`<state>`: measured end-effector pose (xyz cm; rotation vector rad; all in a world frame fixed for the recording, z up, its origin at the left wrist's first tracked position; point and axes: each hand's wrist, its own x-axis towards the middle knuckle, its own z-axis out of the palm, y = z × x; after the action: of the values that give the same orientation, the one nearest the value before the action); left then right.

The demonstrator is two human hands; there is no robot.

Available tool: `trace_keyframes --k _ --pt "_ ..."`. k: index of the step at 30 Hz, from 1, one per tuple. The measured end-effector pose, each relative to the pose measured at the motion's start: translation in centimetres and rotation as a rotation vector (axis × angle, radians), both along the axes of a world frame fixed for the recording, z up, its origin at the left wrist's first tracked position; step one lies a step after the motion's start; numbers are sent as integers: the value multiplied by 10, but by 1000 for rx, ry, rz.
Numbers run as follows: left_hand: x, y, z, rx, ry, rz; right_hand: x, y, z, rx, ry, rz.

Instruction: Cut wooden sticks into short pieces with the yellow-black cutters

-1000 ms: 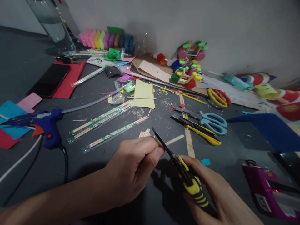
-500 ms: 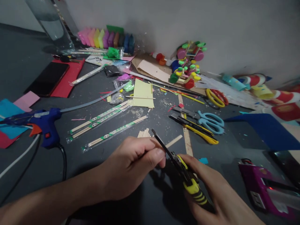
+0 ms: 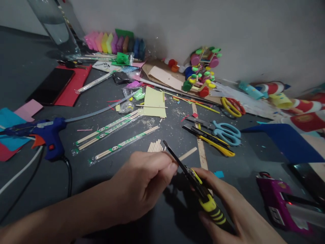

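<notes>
1 strip [image 3: 188,154] pinched narrow in my left hand [image 3: 149,179], its far end jutting past 1 cutter [image 3: 208,204] gripped in my right hand [image 3: 228,200], 3 packets [image 3: 124,144] leftward, 1 blue scissors [image 3: 217,129] rightward, a band of table [image 3: 109,169] between packets and left hand

I am observing a yellow-and-black hand tool [image 3: 208,204] tilting leftward, its narrow dark head crossing before a flat, pale wooden strip [image 3: 188,153]. The strip is slanting away rightward; its near end is escaping my view.
</notes>
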<state>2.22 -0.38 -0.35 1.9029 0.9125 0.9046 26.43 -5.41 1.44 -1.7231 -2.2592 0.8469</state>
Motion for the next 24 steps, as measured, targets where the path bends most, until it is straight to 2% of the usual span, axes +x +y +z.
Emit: trace_keyframes --k 6,10,14,18,24 --pt "-1 0 0 -138 -60 -14 0 0 -1 12 -3 32" --pt "2 1 -1 -244 -73 -10 -7 0 -2 10 2 1" --pt "4 1 -3 -176 -45 38 -10 1 -3 65 2 -39" --pt "3 0 -3 -70 12 50 -6 1 -2 17 5 -45" --pt "-1 -1 1 -149 0 13 -4 -1 -1 -23 43 -79"
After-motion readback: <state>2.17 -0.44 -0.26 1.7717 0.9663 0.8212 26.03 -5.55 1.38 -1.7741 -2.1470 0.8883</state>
